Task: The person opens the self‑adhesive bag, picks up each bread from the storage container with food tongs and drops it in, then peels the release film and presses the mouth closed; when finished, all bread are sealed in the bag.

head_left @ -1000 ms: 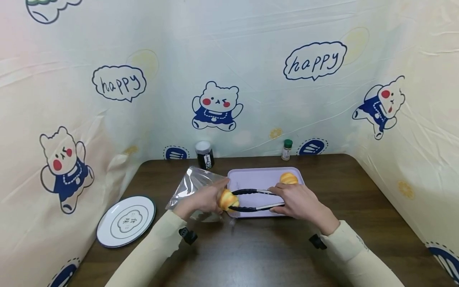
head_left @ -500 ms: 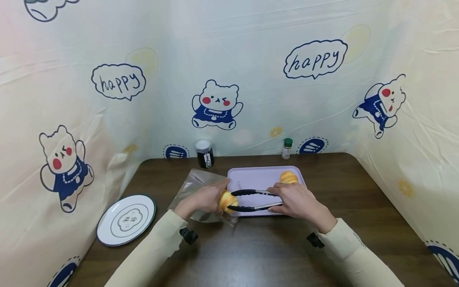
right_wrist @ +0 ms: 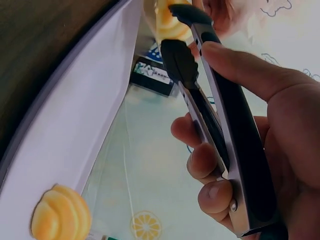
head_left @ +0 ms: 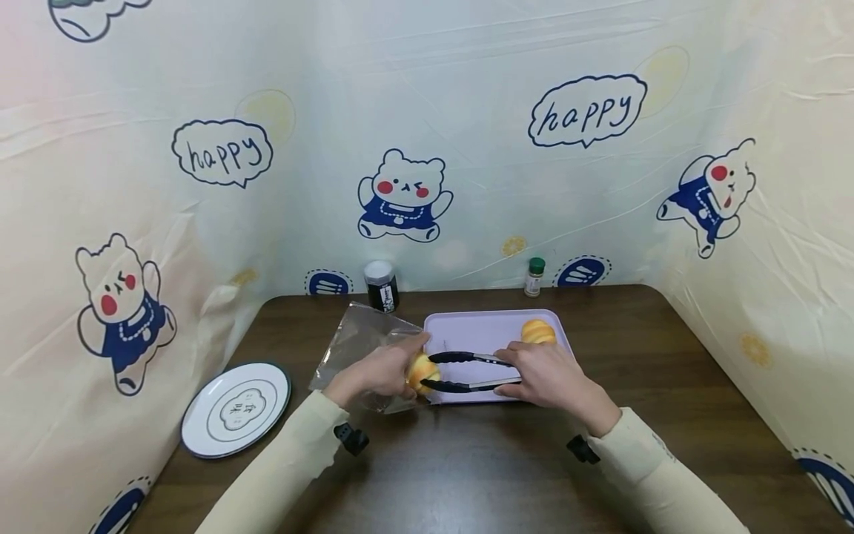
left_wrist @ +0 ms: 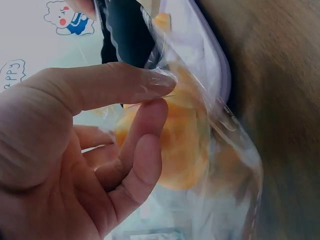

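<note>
My left hand (head_left: 380, 369) pinches the rim of a clear plastic bag (head_left: 353, 334) between thumb and forefinger. My right hand (head_left: 550, 374) grips a pair of tongs (right_wrist: 235, 130) with black tips. Between those tips sits a golden bread roll (head_left: 423, 371), close to my left fingers. Through the film in the left wrist view the roll (left_wrist: 185, 150) shows behind the fingers, at the bag's mouth. A second bread roll (head_left: 537, 331) lies at the far right of a pale purple tray (head_left: 480, 319), just beyond my right hand.
A white plate (head_left: 235, 410) with a dark rim lies at the table's left. Along the back stand a dark jar (head_left: 382, 289) with a pale lid and a small green-capped bottle (head_left: 534, 279). Printed cloth (head_left: 480, 185) encloses the table's back and sides.
My right hand and the tongs have shifted slightly left, with the roll staying close to my left fingers. The plastic bag's far edge has flopped down and lifted again. My left hand keeps its place.
</note>
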Motion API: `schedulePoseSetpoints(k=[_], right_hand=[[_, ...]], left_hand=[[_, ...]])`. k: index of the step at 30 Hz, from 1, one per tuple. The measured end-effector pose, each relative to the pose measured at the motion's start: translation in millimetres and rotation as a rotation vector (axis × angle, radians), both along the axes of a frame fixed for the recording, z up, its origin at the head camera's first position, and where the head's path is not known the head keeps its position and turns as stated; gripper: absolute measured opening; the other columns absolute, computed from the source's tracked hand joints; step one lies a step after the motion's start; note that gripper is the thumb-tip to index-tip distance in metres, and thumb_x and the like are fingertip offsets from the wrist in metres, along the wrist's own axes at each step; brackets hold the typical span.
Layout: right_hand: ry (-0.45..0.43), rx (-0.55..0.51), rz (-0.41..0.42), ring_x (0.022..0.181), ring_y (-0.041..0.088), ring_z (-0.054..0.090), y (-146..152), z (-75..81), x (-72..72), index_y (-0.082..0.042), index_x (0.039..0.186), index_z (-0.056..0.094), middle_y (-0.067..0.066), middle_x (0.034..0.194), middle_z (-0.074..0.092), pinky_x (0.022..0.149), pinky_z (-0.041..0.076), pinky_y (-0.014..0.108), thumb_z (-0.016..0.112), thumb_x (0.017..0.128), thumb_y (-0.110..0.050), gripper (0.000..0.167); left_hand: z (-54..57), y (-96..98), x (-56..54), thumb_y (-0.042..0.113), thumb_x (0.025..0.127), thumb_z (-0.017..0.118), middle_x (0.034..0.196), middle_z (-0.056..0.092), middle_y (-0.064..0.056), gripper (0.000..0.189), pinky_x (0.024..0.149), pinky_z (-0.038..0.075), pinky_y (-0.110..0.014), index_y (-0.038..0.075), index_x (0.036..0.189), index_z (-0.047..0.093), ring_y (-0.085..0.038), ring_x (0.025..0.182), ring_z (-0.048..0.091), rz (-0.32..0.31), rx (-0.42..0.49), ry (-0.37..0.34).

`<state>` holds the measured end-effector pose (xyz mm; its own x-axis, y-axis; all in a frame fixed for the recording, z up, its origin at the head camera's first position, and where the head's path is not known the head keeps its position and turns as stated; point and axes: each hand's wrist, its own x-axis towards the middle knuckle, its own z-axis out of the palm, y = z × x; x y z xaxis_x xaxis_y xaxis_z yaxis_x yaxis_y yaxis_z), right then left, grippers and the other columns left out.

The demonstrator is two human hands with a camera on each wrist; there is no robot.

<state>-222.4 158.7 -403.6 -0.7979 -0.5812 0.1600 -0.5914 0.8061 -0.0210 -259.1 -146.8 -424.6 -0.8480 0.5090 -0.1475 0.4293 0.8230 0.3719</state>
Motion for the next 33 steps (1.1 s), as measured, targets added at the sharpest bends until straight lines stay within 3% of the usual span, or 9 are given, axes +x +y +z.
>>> schedulePoseSetpoints(k=[8,17,28,33], right_hand=[[0.015,0.006,-0.005,0.076,0.014,0.065,2.1,2.8,0.6,-0.017,0.119,0.071,0.001,0.102,0.072,0.07,0.059,0.035,0.078,0.079,-0.053,0.054],[0.011,0.031,-0.005,0.075,0.013,0.064,-0.8,2.6,1.0,-0.018,0.12,0.072,0.001,0.103,0.072,0.068,0.059,0.034,0.079,0.079,-0.054,0.055],[-0.042,0.017,-0.037,0.074,0.014,0.063,-3.5,3.6,-0.8,-0.017,0.119,0.071,0.002,0.102,0.072,0.068,0.059,0.035,0.079,0.079,-0.051,0.053],[-0.036,-0.008,-0.027,0.076,0.014,0.064,-4.7,3.2,-1.1,-0.016,0.119,0.071,0.002,0.102,0.072,0.069,0.059,0.035,0.079,0.08,-0.051,0.053]], left_hand=[[-9.2,-1.5,-3.0,0.017,0.067,0.091,0.164,0.032,-0.007,0.114,0.112,0.044,-0.047,0.011,0.159,0.024,-0.028,0.13,0.054,0.018,-0.052,0.028],[-7.2,0.2,-2.1,0.012,0.066,0.091,0.164,0.032,-0.006,0.113,0.112,0.043,-0.048,0.012,0.159,0.026,-0.03,0.13,0.055,0.015,-0.012,0.017],[-1.0,3.1,1.9,0.01,0.062,0.091,0.16,0.038,-0.011,0.11,0.116,0.039,-0.048,0.006,0.155,0.033,-0.034,0.139,0.048,-0.046,0.021,0.114],[-0.5,4.3,3.5,0.012,0.065,0.091,0.164,0.032,-0.007,0.112,0.116,0.039,-0.049,0.011,0.158,0.029,-0.032,0.137,0.049,-0.022,0.008,0.046]])
